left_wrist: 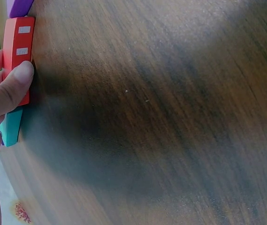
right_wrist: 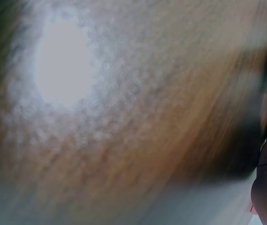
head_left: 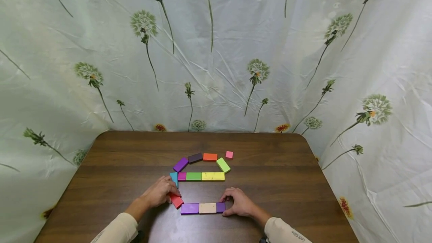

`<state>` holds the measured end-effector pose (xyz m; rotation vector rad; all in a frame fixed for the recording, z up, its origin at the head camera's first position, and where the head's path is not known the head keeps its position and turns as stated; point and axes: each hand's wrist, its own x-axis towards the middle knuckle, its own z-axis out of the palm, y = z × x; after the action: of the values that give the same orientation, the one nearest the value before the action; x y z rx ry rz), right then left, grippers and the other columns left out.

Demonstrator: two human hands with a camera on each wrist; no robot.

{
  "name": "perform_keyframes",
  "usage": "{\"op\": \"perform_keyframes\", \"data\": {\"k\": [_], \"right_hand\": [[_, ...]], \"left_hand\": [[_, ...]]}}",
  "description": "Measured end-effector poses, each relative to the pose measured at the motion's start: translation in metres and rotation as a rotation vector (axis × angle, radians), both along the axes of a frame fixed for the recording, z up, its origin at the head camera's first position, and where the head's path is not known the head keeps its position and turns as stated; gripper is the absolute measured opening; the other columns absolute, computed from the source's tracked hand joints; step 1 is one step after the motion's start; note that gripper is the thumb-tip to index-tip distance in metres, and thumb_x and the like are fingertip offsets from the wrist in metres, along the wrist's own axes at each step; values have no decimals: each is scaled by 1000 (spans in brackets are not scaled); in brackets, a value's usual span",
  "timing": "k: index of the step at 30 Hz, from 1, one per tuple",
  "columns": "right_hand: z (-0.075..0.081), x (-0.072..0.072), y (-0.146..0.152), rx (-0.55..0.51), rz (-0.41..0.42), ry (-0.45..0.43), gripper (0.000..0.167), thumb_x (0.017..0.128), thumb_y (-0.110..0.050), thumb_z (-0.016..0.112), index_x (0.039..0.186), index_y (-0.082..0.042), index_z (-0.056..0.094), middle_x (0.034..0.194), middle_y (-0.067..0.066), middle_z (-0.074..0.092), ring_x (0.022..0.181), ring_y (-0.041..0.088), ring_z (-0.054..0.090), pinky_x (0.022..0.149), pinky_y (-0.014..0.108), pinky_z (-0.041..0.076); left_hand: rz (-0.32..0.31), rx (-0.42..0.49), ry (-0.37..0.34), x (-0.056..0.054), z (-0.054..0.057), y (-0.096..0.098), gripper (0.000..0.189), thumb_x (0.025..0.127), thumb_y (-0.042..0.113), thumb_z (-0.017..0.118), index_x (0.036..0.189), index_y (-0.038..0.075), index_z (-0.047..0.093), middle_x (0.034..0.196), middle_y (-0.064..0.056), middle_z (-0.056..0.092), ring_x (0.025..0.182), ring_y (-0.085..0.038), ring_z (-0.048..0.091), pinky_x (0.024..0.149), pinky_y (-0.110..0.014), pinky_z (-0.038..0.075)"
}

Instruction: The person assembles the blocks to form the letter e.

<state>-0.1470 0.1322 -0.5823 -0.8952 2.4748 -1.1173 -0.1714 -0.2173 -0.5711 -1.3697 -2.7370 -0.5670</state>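
My left hand grips a red block, thumb on its near face, as the left wrist view shows. The red block slants between a teal block and a purple block. Right of that purple block sit a beige block and a short dark purple block, end to end in a row. My right hand pinches the dark purple block at its right end, thumb on the near side and fingers on the far side. In the right wrist view only part of this hand shows at the right edge.
Behind the hands, magenta, green and yellow blocks form a straight row. Purple, dark, orange and lime blocks arch over it. A small pink block lies apart. A flowered curtain hangs behind the wooden table.
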Motion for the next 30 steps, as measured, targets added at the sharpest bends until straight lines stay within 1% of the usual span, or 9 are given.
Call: {"op": "perform_keyframes", "data": {"k": [4,8,10,13,16,20,22,25,30], "right_hand": [[1,0,0,-6,1,-31,32,66,-17,88,92,-14,70,85,-12,60,81,1,49,75,22,40],[3,-2,4,-54,-24,-160,43,69,-18,87,106,-11,67,96,-7,61,85,6,51,76,22,42],[4,-7,9,-108,-62,-231,47,71,-16,85,113,-8,64,102,-2,62,87,10,53,76,23,44],[5,-19,16,-195,-152,-261,44,76,-12,81,115,-1,63,104,8,63,87,17,55,73,24,46],[5,-39,23,-233,-272,-199,36,79,-7,78,110,4,63,100,14,63,82,18,56,70,23,47],[8,-71,26,-171,-395,-69,32,78,4,74,108,2,64,102,15,61,85,22,56,74,30,47],[11,-86,24,-123,-391,-16,37,77,12,68,112,2,63,109,17,58,94,28,55,82,39,47],[17,-105,21,-42,-344,24,51,75,19,57,122,-1,61,125,21,48,113,39,46,94,54,39],[21,-122,18,171,-256,57,71,73,23,45,136,-9,55,146,20,34,127,44,34,102,59,30]], "left_hand": [[-6,11,9,0,-1,-1,29,63,7,83,90,17,78,83,13,68,81,-7,48,78,-34,39],[-1,10,-5,0,-1,0,29,64,7,82,91,16,78,84,13,68,82,-7,49,78,-34,39],[7,4,-22,1,-1,0,29,65,6,82,91,16,78,84,13,69,82,-8,49,78,-34,39],[22,-9,-37,1,0,0,27,67,4,82,92,16,78,85,12,69,83,-9,49,78,-35,39],[26,-20,-34,0,0,0,27,68,5,81,92,16,78,86,11,70,85,-10,50,79,-35,39],[10,-24,-19,-1,-1,0,27,68,6,82,93,17,78,87,11,69,85,-10,50,79,-35,39],[-3,-17,-8,-1,0,0,28,66,6,82,92,16,78,87,10,69,84,-9,50,77,-34,39],[-9,-7,6,-2,1,-1,29,65,5,82,92,16,78,86,10,69,83,-9,49,76,-32,38],[-20,10,22,-1,2,-1,29,65,5,82,91,15,79,86,11,69,82,-8,49,76,-33,39]]}}
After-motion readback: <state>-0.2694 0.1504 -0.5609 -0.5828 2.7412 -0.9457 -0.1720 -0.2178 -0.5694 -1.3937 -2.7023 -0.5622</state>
